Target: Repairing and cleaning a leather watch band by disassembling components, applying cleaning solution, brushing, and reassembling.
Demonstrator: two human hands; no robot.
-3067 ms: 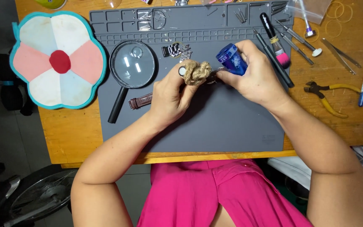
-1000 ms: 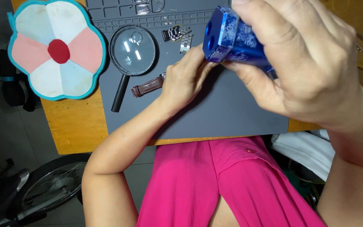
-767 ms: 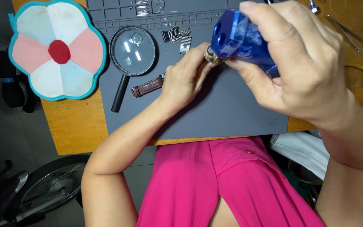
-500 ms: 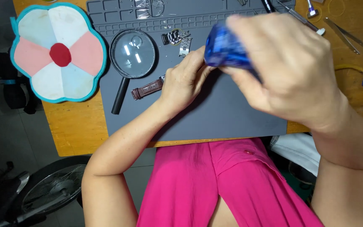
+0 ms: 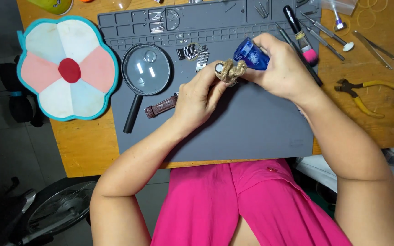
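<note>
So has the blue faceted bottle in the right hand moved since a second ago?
Yes. The blue faceted bottle has dropped from close to the camera back down over the grey work mat, beside the left hand.

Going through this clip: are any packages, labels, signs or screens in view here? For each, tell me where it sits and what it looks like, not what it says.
No signs or screens in view.
Clear plastic bag: top edge of the wooden table, right of the grey mat; small, transparent, mostly cut off by the frame.
Mat marking: near the mat's lower right corner; a small faint embossed patch, grey on grey.
Blue container: in the right hand; small, translucent dark blue, no label visible.
</note>
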